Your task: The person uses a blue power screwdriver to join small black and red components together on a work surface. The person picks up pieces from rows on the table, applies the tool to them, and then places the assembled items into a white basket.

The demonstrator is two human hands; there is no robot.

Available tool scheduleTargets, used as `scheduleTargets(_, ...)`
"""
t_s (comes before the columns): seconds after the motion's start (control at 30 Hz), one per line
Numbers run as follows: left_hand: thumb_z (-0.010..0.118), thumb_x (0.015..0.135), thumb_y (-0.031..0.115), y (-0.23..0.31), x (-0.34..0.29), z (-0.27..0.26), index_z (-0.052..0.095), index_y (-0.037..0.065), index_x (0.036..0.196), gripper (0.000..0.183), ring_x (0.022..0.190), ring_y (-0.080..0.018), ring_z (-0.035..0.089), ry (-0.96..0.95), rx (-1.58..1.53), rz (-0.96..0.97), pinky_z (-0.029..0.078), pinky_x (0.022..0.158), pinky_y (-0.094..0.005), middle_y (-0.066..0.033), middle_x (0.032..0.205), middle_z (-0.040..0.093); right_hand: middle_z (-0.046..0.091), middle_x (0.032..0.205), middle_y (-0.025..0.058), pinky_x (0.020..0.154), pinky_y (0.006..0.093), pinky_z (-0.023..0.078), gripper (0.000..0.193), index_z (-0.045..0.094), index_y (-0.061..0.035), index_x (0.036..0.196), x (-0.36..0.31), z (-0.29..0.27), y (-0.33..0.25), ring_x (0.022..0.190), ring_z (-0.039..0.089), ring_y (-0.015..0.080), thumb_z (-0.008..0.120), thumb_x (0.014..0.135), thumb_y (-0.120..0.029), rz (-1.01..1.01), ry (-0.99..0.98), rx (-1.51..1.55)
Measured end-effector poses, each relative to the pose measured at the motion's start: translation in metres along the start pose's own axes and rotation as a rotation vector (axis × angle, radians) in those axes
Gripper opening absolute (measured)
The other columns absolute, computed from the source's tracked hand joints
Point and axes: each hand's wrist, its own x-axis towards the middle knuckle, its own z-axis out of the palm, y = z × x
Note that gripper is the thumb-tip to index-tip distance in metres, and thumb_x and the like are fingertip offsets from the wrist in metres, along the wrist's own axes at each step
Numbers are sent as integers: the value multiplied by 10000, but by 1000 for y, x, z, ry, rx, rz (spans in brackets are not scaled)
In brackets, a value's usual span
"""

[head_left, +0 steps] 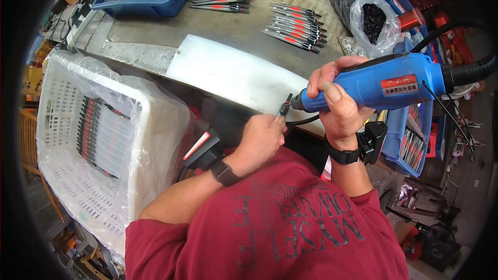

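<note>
Blue power driver (373, 89) at the 3 o'clock side of a slim dark piece (284, 108).
Left hand (258, 142), nearer: fingers pinching the piece, which projects toward 1 o'clock, long axis 7 to 1, in view over the lower edge of the white board (223, 72). Right hand (342, 112), farther, at 3 o'clock: fingers clenched around the driver, axis roughly 9 to 3, crosswise to the piece. Contact at the driver's nose cannot be confirmed.

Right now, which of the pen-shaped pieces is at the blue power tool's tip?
The piece in the left hand; the others lie unheld on the table or in containers.
</note>
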Motion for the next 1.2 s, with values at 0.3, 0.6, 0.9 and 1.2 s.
scheduleTargets(0.3, 434, 919, 187, -3, 2, 0, 499, 8, 750, 255, 365, -52, 321, 10, 19, 23, 248, 321, -201, -11, 529, 456, 493, 751, 75, 549, 308, 435, 440, 406, -31, 1095, 2, -2, 7, 592, 515, 184, 611, 706, 1, -81, -76, -84)
scheduleTargets(0.6, 458, 871, 178, -9, 5, -3, 561, -12, 656, 305, 397, -150, 490, 67, 155, 76, 393, 433, -303, -65, 494, 535, 515, 740, 82, 529, 290, 446, 400, 423, -3, 1070, 11, 11, 17, 575, 523, 159, 590, 709, 47, -162, -133, -381)
scheduleTargets(0.9, 455, 881, 177, -6, 7, -4, 542, -3, 657, 300, 386, -125, 460, 36, 134, 99, 364, 397, -274, -60, 499, 520, 538, 734, 53, 504, 265, 459, 341, 484, 38, 991, 23, 21, 21, 576, 541, 135, 618, 679, 74, -44, -178, -384)
scheduleTargets(1.2, 445, 917, 195, 8, -4, -3, 515, 22, 757, 246, 415, -59, 395, -19, 17, 3, 323, 364, -196, -15, 561, 493, 499, 731, 102, 556, 325, 456, 425, 405, -2, 1087, 3, -3, -14, 578, 525, 208, 581, 700, 11, -143, 212, 36)
